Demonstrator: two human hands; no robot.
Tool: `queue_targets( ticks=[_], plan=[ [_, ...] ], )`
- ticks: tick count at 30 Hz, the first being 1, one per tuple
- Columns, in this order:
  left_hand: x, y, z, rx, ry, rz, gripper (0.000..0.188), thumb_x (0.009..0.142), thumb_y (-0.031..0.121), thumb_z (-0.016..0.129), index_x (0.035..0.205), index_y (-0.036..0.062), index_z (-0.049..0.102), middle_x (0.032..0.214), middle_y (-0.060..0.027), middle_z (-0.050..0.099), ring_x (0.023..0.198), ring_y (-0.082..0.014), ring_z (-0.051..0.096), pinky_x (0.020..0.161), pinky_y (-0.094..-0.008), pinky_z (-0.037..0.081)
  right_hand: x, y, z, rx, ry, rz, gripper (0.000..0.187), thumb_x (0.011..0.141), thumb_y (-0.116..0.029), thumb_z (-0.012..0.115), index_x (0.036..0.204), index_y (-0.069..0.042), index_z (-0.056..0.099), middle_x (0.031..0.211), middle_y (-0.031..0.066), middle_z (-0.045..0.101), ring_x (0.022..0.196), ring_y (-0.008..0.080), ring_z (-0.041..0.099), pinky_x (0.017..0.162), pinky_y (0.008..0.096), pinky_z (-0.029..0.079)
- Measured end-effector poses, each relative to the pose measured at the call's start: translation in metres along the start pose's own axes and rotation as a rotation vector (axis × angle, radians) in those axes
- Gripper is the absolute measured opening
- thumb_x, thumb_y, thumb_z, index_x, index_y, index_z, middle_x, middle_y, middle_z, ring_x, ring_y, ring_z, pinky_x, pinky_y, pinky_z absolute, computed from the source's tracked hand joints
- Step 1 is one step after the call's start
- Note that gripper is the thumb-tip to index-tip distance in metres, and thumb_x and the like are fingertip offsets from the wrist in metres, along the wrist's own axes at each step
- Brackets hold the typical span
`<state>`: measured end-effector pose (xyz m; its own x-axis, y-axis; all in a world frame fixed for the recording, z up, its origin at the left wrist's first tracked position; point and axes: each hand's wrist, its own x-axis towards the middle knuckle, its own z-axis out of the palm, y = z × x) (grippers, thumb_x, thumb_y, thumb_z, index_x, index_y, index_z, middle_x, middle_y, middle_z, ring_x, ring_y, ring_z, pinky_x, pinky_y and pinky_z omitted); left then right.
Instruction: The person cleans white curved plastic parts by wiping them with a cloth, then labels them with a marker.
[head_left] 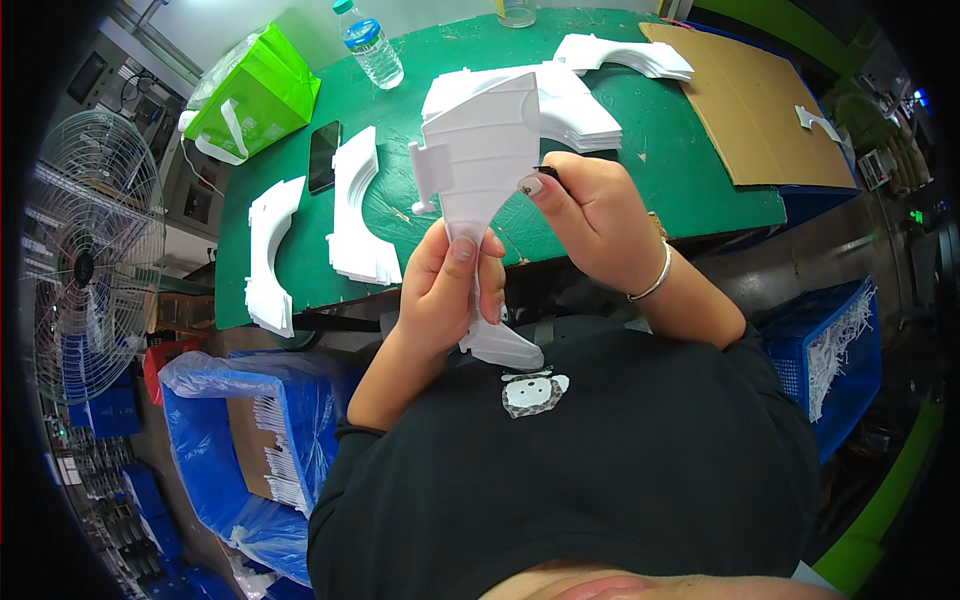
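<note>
My left hand (447,285) is closed round the narrow middle of a white moulded plastic part (490,140), held upright before my chest. Its broad ribbed end points up, with a small tab on the left side, and its narrow foot hangs near my shirt. Beside its curved inner edge, my right hand (600,212) is closed on a small black object (547,172); most of that is hidden by the fingers, so its kind cannot be told. Stacks of similar white parts (360,215) lie on the green table (690,205), left of and behind the held one.
A green bag (265,95), a phone (323,157) and a water bottle (372,48) are on the table's left half. Cardboard (745,110) covers its right end. Blue crates (205,450) with white parts stand at both sides. A caged fan (90,250) is far left.
</note>
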<state>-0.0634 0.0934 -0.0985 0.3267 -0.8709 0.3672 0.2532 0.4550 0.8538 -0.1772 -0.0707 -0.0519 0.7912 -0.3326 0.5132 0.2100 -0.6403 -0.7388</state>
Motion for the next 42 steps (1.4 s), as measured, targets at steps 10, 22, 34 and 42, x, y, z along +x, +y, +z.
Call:
queue_targets(
  ticks=[10,22,34,42],
  plan=[
    [0.011,0.015,-0.003,0.298,0.253,0.127,0.025,0.105,0.015,0.043,0.124,0.0007,0.049,0.077,-0.0059,0.057,0.061,-0.0092,0.051,0.056,-0.0229,0.043,-0.006,0.003,-0.015,0.07,0.047,0.005,0.037,0.094,-0.027,0.065,0.072,0.0,0.051,0.058,0.0129,0.045,0.051,0.0223,0.039,0.049,0.0331,0.037],
    [-0.003,0.011,-0.021,1.025,0.233,0.228,0.017,0.094,0.005,0.059,0.108,-0.0007,0.065,0.086,-0.0112,0.068,0.071,-0.0187,0.064,0.064,-0.0286,0.049,-0.003,0.009,-0.023,-0.113,0.086,-0.073,0.041,0.095,-0.03,0.064,0.071,-0.001,0.048,0.059,0.0149,0.044,0.051,0.0292,0.043,0.05,0.0366,0.036],
    [0.003,0.016,-0.017,1.107,0.083,0.39,0.021,0.086,0.003,0.062,0.106,-0.0013,0.065,0.101,-0.016,0.071,0.069,-0.0246,0.065,0.062,-0.0313,0.05,-0.005,0.005,-0.028,-0.144,-0.018,-0.076,0.043,0.095,-0.033,0.061,0.07,-0.002,0.047,0.059,0.0156,0.044,0.053,0.0328,0.044,0.051,0.0387,0.037],
    [0.006,0.016,-0.022,1.187,0.03,0.496,0.03,0.083,0.006,0.062,0.112,-0.0008,0.067,0.072,-0.0114,0.063,0.055,-0.0223,0.056,0.05,-0.0326,0.041,-0.006,0.007,-0.03,-0.164,-0.035,-0.063,0.044,0.095,-0.034,0.06,0.069,-0.001,0.046,0.058,0.0164,0.044,0.053,0.0339,0.045,0.051,0.0399,0.037]
  ],
)
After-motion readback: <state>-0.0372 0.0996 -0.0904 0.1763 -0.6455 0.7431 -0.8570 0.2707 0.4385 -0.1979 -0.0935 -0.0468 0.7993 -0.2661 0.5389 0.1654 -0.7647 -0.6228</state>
